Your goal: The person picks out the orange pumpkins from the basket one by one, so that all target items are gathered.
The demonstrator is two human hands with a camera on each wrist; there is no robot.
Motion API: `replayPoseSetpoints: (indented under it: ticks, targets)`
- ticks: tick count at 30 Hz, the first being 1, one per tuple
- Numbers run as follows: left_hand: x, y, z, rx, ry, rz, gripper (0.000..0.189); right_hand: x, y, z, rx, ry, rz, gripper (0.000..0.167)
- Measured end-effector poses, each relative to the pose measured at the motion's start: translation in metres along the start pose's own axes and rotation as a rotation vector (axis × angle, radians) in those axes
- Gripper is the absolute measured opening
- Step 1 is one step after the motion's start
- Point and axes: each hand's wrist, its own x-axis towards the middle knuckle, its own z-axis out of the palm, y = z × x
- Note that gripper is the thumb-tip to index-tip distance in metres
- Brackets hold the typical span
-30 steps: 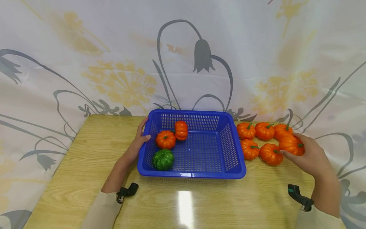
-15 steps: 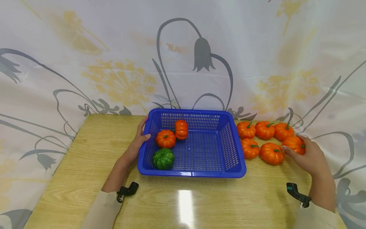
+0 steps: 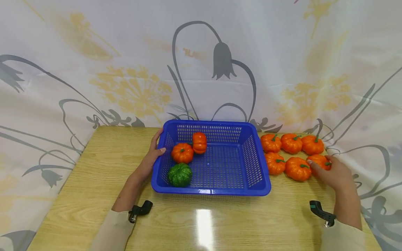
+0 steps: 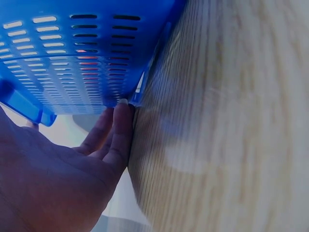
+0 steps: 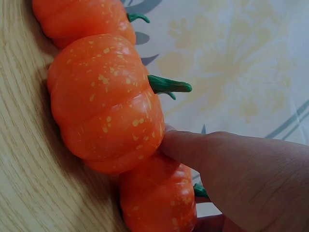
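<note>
At the right end of the front row of small orange pumpkins, my right hand [image 3: 340, 176] grips one pumpkin [image 3: 318, 161], thumb on its left side and fingers behind. The right wrist view shows this held pumpkin [image 5: 157, 198] low on the table, partly covered by a speckled neighbour [image 5: 104, 104] with a green stem. My left hand [image 3: 150, 161] holds the left side of a blue plastic basket [image 3: 210, 191], thumb over the rim and fingers along the outer wall. Inside the basket's left part lie two orange pumpkins [image 3: 182, 153] [image 3: 199, 142] and a green one [image 3: 180, 175].
Several more orange pumpkins [image 3: 291, 143] stand in two rows right of the basket. The pale wooden table [image 3: 94, 181] reaches back to a flower-printed cloth [image 3: 125, 69]. Black camera mounts [image 3: 140, 211] sit at both wrists.
My right hand has lowered the pumpkin it holds and moved it slightly toward me, into line with the front row. The left hand and basket have stayed put.
</note>
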Motion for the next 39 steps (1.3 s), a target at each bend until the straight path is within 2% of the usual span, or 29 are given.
replayPoseSetpoints:
  ticks: [22,28,35,39]
  targets:
    - [-0.001,0.001,0.001,-0.027,-0.004,0.005,0.076,-0.001,-0.002,-0.002,-0.037,-0.027,-0.061,0.098]
    - [0.0,0.001,0.0,-0.018,-0.003,0.003,0.075,-0.007,-0.007,-0.009,-0.061,0.017,-0.123,0.091]
    - [0.0,0.001,0.0,-0.017,-0.001,0.006,0.076,-0.017,-0.023,-0.017,-0.074,0.103,-0.229,0.077]
    - [-0.001,0.001,0.001,-0.014,-0.004,0.01,0.076,-0.024,-0.035,-0.02,-0.072,0.116,-0.272,0.072]
